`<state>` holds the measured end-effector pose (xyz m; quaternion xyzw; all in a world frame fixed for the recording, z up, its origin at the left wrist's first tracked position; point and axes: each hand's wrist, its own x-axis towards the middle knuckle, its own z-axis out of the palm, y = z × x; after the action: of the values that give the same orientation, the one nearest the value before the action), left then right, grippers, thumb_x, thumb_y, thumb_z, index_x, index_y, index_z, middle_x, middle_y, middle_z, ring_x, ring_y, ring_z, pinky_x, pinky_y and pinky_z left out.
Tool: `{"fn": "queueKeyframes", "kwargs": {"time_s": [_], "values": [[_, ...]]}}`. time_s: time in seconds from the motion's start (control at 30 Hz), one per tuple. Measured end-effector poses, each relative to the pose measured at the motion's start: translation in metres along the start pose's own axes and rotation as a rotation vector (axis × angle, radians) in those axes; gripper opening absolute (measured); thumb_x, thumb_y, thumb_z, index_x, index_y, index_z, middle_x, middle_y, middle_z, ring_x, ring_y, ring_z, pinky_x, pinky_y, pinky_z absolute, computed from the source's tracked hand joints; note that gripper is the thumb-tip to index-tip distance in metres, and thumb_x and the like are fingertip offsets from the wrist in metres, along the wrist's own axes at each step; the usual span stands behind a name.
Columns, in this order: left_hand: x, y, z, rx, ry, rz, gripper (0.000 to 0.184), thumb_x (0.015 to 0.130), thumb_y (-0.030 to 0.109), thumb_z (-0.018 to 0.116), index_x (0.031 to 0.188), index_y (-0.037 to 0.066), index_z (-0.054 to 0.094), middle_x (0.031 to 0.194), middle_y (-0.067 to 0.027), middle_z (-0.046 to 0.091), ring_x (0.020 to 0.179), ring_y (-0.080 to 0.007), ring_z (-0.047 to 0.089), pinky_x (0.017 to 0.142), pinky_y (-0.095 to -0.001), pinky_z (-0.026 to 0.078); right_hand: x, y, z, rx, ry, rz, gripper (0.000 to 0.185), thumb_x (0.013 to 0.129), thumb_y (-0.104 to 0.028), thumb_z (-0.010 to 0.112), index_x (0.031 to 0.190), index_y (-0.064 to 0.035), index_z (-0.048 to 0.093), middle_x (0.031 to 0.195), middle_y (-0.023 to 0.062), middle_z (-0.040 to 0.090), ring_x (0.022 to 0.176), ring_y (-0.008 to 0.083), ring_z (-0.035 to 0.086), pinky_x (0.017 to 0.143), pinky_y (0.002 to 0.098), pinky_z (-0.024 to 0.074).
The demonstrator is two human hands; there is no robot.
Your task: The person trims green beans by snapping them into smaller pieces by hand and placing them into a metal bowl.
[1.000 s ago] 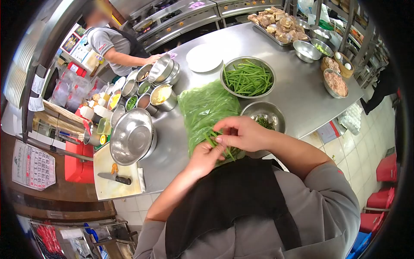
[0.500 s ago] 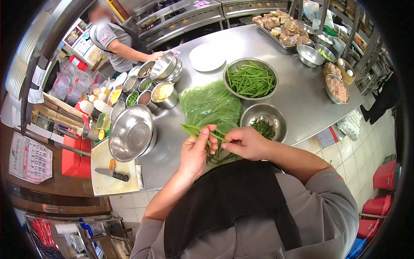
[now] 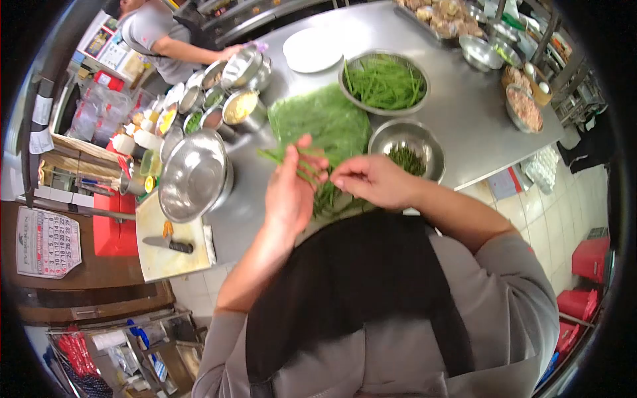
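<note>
My left hand (image 3: 292, 186) holds a few green beans (image 3: 272, 156) between thumb and fingers, their ends sticking out to the left. Close beside it, my right hand (image 3: 371, 180) has its thumb and fingertips pinched together; what they hold, if anything, is too small to tell. Beneath and beyond both hands lies a green plastic bag (image 3: 318, 119) of beans. A steel bowl (image 3: 432, 151) with small green cut pieces stands just past my right hand. Behind it, a perforated bowl (image 3: 424, 99) is full of long green beans (image 3: 385, 81).
Stacked steel bowls (image 3: 194, 174) and a cutting board (image 3: 149, 255) with a knife (image 3: 167, 244) are at left. Small containers of ingredients stand behind them, near a person (image 3: 162, 40). A white plate (image 3: 313, 50) lies at the back; bowls of meat (image 3: 524, 109) stand right.
The view has tilted, so the table sits higher in the frame. My left hand has lifted a few beans leftward from the bag, and my right hand has drawn slightly back from them.
</note>
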<state>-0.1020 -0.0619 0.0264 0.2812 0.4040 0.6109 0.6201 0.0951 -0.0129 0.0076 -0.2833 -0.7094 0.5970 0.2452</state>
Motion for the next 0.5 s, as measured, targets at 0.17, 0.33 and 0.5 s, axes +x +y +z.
{"fn": "queueKeyframes", "kwargs": {"time_s": [0.17,0.33,0.5], "values": [[0.004,-0.003,0.002,-0.028,-0.047,0.024,0.044,0.108,0.040,0.040,0.136,0.008,0.050,0.121,-0.0125,0.058,0.108,-0.0237,0.060,0.095,-0.0408,0.046,0.013,0.008,0.012,0.109,0.041,-0.101,0.020,0.094,-0.020,0.072,0.106,-0.0036,0.070,0.085,-0.0025,0.065,0.075,0.0043,0.054,0.067,0.0243,0.0461],[0.003,-0.003,0.004,0.018,-0.105,0.008,0.045,0.108,0.041,0.039,0.138,0.008,0.048,0.127,-0.0127,0.057,0.113,-0.0248,0.058,0.102,-0.0436,0.043,0.020,0.005,0.019,0.267,0.145,-0.101,0.021,0.094,-0.020,0.071,0.106,-0.0032,0.069,0.082,-0.0040,0.062,0.074,0.0036,0.053,0.064,0.0233,0.0443],[0.001,-0.005,0.010,0.024,-0.062,0.033,0.044,0.108,0.037,0.044,0.135,0.005,0.053,0.121,-0.0087,0.062,0.108,-0.0185,0.060,0.096,-0.0367,0.047,0.021,0.003,0.016,0.348,0.117,-0.051,0.020,0.096,-0.018,0.068,0.108,-0.0025,0.068,0.088,-0.0034,0.064,0.075,0.0037,0.054,0.066,0.0223,0.0457]]}}
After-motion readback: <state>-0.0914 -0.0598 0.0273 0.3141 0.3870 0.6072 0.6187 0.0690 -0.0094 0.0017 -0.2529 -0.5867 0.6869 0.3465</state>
